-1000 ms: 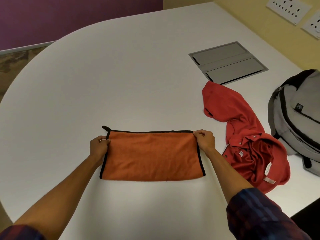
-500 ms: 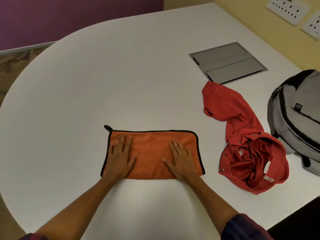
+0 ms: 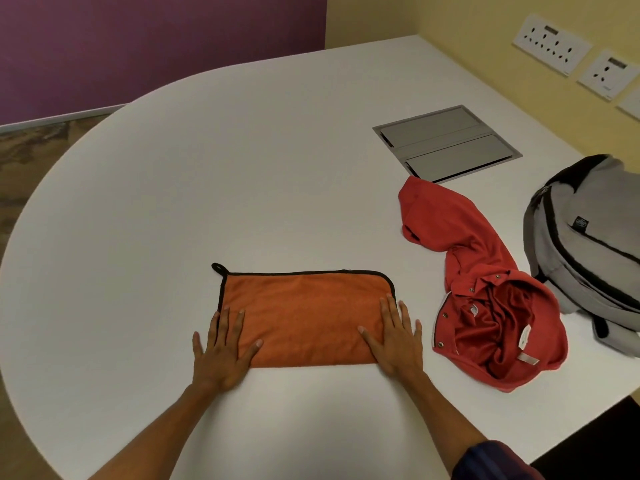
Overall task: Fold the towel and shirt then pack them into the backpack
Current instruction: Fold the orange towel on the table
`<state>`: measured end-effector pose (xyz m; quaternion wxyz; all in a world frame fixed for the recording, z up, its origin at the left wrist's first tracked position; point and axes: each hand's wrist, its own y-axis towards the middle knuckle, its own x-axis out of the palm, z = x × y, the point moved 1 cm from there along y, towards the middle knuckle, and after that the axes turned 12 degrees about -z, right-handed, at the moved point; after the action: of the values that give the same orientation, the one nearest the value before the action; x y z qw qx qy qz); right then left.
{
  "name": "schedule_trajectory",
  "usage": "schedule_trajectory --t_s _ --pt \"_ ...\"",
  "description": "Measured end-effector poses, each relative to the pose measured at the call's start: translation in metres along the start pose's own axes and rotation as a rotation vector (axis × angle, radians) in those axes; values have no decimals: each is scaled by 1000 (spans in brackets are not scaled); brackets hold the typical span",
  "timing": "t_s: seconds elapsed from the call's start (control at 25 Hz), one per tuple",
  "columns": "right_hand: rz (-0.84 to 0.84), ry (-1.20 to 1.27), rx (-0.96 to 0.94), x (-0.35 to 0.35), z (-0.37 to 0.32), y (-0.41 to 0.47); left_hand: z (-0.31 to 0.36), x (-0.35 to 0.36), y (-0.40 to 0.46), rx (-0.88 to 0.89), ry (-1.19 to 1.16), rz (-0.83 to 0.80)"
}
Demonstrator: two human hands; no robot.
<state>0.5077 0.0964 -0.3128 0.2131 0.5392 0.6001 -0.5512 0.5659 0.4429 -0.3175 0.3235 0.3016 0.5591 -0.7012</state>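
The folded orange towel [image 3: 304,315] is pressed flat between the left hand [image 3: 221,351] and right hand [image 3: 396,341], fingers straight, and is best smoothed outward before being folded again.

Towel [image 3: 304,313]: flat on the table [image 3: 207,168], near its front edge.
Left hand [image 3: 221,348]: on the towel's left end.
Right hand [image 3: 398,337]: on its right end.
Shirt [image 3: 485,289]: right of the towel, apart from it.
Backpack [image 3: 588,244]: right of the shirt, just beside it.
Cable hatch [image 3: 446,143]: behind the shirt, set in the table.
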Motion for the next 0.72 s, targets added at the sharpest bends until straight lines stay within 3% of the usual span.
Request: schedule_trajectory --t_s 0.12,0.28,0.4,0.52,0.64,0.72 --pt "111 175 89 1 4 -14 1 6 -7 7 -33 15" --pt "158 197 226 -6 1 -23 15 13 -13 119 76 203" --pt "84 161 323 -12 -2 -23 42 15 -15 302 153 152" --pt "-44 153 359 -19 -3 -21 68 17 -15 355 223 119" --pt "-123 457 321 -28 2 -15 90 20 -15 406 285 123" --pt "-69 768 344 -34 10 -12 101 21 -13 467 322 122"
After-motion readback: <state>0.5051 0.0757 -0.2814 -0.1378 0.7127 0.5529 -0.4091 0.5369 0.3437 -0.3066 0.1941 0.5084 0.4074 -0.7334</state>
